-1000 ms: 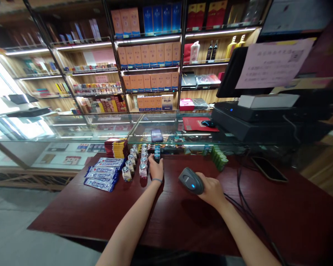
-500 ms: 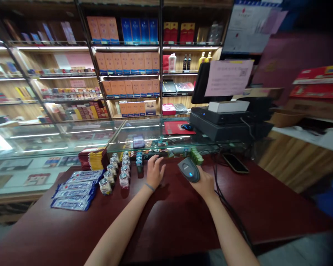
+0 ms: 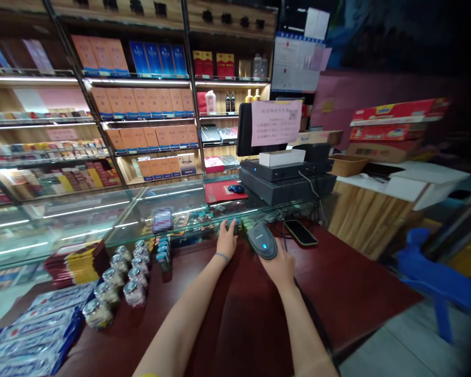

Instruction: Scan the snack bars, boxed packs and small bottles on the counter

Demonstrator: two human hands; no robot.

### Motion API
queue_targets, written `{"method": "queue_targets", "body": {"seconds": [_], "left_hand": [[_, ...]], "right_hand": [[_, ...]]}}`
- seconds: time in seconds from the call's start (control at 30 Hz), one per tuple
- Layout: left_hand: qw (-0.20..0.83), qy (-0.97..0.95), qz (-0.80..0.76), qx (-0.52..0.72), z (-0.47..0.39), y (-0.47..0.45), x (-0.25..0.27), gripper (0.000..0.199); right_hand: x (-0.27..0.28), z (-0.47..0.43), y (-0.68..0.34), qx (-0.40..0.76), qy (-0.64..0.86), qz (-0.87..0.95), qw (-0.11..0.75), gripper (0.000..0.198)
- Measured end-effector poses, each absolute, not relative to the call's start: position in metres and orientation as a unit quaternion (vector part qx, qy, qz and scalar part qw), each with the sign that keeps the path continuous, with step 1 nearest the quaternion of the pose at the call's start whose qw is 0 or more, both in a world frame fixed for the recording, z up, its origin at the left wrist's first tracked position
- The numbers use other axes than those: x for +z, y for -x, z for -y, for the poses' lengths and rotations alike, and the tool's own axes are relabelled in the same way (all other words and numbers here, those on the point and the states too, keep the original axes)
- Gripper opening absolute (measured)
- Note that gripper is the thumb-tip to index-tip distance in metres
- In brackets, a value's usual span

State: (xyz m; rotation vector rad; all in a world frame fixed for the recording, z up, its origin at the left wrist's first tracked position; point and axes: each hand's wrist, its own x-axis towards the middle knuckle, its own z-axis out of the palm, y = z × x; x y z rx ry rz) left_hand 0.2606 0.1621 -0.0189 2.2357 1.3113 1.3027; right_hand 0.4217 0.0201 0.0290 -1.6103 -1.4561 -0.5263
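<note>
My right hand is wrapped round a dark grey barcode scanner with a blue light on its head. To its left, my left hand reaches to the back edge of the dark red table, thumb and fingers apart; no held item shows. Between the hands, a row of small green packs stands partly hidden behind the scanner. Further left are a row of small blue-topped packs and two rows of lidded jars. Beside them lie maroon and yellow packets and blue-and-silver packets.
A glass display counter borders the table. On it are a computer mouse on a red sheet and a black cash register. A phone lies right of the scanner, near loose cables. A blue stool stands at right.
The view has turned right, so the table goods appear further left. My left hand has moved away from the blue-topped packs toward the green ones. The scanner stays in my right hand.
</note>
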Motion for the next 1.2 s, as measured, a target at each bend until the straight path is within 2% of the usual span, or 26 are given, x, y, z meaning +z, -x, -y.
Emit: {"method": "queue_targets", "body": {"seconds": [0.3, 0.67, 0.87, 1.03, 1.2], "left_hand": [[0.041, -0.781, -0.446, 0.436, -0.176, -0.274, -0.032, 0.066], [0.028, -0.790, -0.427, 0.439, -0.170, -0.274, -0.024, 0.021], [0.054, -0.793, -0.442, 0.416, -0.164, -0.270, -0.022, 0.014], [0.130, -0.718, -0.431, 0.532, -0.153, -0.257, -0.015, 0.013], [0.314, -0.532, -0.406, 0.674, -0.125, -0.224, 0.004, 0.029]], "right_hand": [[0.034, -0.017, -0.421, -0.195, 0.645, 0.575, 0.464, 0.024], [0.036, -0.016, -0.421, -0.207, 0.636, 0.569, 0.479, 0.020], [0.033, -0.017, -0.422, -0.208, 0.648, 0.565, 0.467, 0.025], [0.030, -0.018, -0.417, -0.219, 0.644, 0.560, 0.473, 0.027], [0.024, -0.019, -0.410, -0.235, 0.615, 0.574, 0.487, 0.029]]}}
